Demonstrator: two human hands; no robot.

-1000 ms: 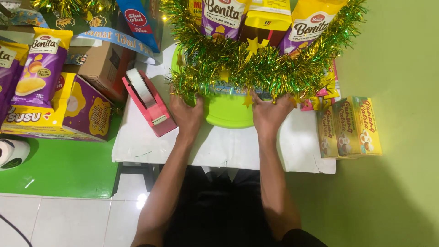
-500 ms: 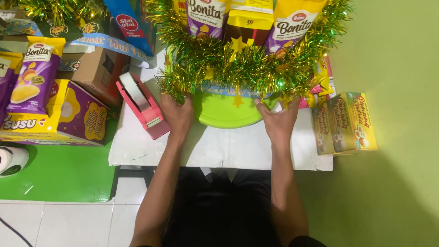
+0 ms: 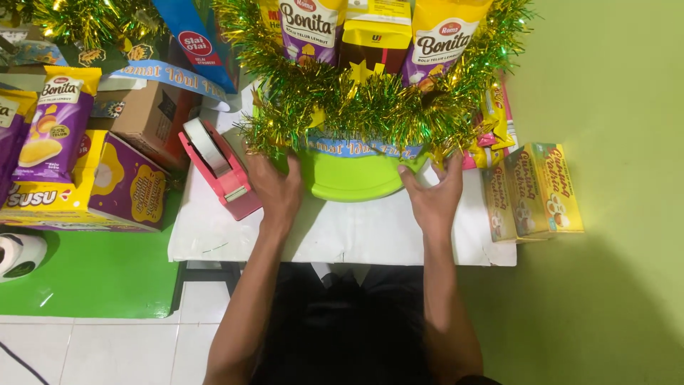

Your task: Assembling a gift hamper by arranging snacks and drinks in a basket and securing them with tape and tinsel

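Note:
A lime green round tub [image 3: 353, 178] stands on a small white table [image 3: 342, 235], wrapped in green and gold tinsel [image 3: 370, 103] with a blue printed ribbon under it. Snack packets in purple, yellow and dark red stick up out of the tub. My left hand [image 3: 276, 187] presses against the tub's left side, fingers up under the tinsel. My right hand [image 3: 433, 198] rests against its right side, fingertips touching the tinsel's lower edge. Both hands cup the tub from either side.
A pink tape dispenser [image 3: 217, 167] lies just left of my left hand. Purple and yellow snack boxes [image 3: 107, 185] and a cardboard box [image 3: 149, 114] crowd the left. Yellow boxes [image 3: 534, 189] lie at the right table edge, beside a green wall [image 3: 620, 142]. White tiled floor shows below.
The view has shifted so the tub sits lower and closer. My hands have slid down and apart along the tub's sides, uncovering more of the green rim and blue ribbon.

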